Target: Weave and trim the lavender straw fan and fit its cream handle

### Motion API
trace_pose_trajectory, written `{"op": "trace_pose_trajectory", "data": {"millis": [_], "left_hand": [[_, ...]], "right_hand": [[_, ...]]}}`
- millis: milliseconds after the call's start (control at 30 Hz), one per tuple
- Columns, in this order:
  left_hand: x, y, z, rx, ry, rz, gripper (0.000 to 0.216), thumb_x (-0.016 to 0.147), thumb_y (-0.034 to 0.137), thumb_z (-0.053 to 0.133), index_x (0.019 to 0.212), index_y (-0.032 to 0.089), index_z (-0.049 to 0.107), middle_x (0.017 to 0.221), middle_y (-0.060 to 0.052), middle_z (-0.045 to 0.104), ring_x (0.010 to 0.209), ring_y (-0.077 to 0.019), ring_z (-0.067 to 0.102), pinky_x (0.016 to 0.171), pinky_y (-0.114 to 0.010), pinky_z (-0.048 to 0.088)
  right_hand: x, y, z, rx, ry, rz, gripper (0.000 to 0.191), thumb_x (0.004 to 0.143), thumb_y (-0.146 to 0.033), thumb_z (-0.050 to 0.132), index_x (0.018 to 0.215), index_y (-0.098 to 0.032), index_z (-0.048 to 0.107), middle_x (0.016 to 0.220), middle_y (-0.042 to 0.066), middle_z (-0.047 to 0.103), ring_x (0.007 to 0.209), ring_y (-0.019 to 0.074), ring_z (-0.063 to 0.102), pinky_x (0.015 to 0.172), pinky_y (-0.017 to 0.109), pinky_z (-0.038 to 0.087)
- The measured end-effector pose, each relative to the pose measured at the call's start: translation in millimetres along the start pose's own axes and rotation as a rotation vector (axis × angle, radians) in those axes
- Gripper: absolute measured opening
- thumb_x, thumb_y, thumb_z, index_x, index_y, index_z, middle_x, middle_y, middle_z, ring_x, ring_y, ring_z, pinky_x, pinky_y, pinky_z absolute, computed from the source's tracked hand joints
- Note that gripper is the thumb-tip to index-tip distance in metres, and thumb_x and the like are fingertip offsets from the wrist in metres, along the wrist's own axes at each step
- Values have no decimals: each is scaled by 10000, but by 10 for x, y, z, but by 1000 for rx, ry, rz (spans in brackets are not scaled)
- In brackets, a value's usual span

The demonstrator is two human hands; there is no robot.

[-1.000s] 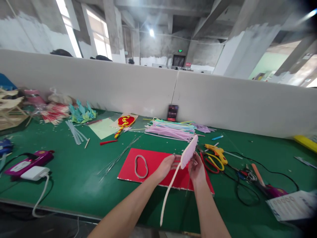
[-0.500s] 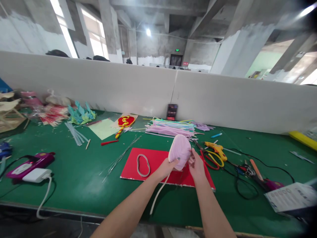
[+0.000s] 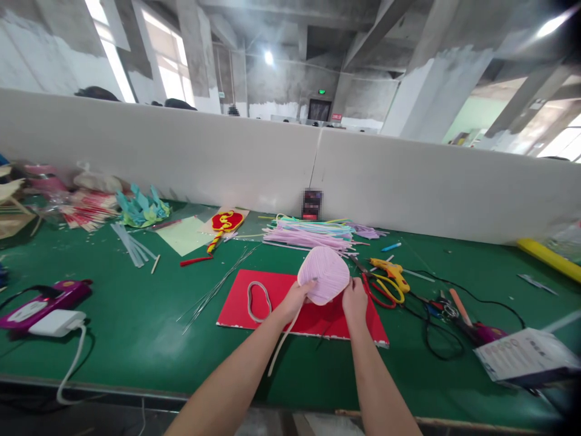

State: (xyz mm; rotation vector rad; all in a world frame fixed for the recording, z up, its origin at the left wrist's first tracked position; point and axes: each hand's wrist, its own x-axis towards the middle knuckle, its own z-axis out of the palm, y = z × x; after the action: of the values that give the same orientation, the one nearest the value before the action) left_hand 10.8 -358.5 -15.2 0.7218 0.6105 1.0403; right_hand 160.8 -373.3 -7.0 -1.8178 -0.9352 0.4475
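Observation:
A flat, rounded pink panel (image 3: 325,274) of ribbed pipe-cleaner strips is held up above the red board (image 3: 290,324). My left hand (image 3: 296,300) grips its lower left edge, thumb on the front face. At the right edge, my right hand (image 3: 355,298) pinches the rim with bent fingers. A pale loose strip (image 3: 284,345) hangs down from under my left hand. On the red board, left of my hands, lies a grey-pink loop (image 3: 259,301). Behind the panel is a pile of pink and pastel pipe cleaners (image 3: 308,235).
Red-and-yellow scissors (image 3: 385,290) and a yellow glue gun (image 3: 394,272) lie to the right. Thin wires (image 3: 213,293) and a red-and-yellow fan-shaped piece (image 3: 227,221) are on the left. A purple power strip (image 3: 45,306) sits far left. A white partition (image 3: 204,157) runs behind the green table.
The pink panel has turned so its broad face shows more fully, and it now looks wider. Both hands still hold it. The whole view has shifted slightly.

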Motion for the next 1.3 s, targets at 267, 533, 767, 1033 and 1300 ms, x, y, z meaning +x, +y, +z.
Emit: {"op": "trace_pose_trajectory", "data": {"millis": [267,533,767,1033,1300], "left_hand": [[24,51,-2,14,-52,-17,375,648,249,705,977,85,626,889,-138,701,879,-283,645,819,-420,484],[39,48,-2,28,-88,-37,455,631,325,714,984,52,624,837,-175,702,789,-322,661,764,-482,499],[73,-43,-35,9,46,53,447,555,343,764,898,78,656,842,-131,713,830,-301,654,821,-457,487],[90,-39,-22,-29,90,68,362,608,275,728,906,82,658,878,-126,709,851,-282,652,808,-429,499],[-10,184,11,-58,18,45,358,795,298,493,1019,53,627,916,-178,693,852,-299,654,698,-404,535]], "right_hand": [[-22,41,5,-132,4,-39,156,784,-333,423,828,-216,516,771,75,612,731,228,541,596,281,296],[-15,57,44,-183,-27,-87,243,825,-335,342,908,-191,519,760,85,621,686,232,549,558,278,285],[19,34,70,-155,-81,-148,253,835,-327,333,909,-189,532,716,71,612,643,217,536,543,268,283],[25,15,90,-9,-86,-147,176,809,-324,393,792,-210,525,633,28,562,572,191,483,532,269,255],[62,0,34,409,-103,-84,241,771,-437,475,675,-217,478,657,7,588,605,158,530,505,245,350]]}}
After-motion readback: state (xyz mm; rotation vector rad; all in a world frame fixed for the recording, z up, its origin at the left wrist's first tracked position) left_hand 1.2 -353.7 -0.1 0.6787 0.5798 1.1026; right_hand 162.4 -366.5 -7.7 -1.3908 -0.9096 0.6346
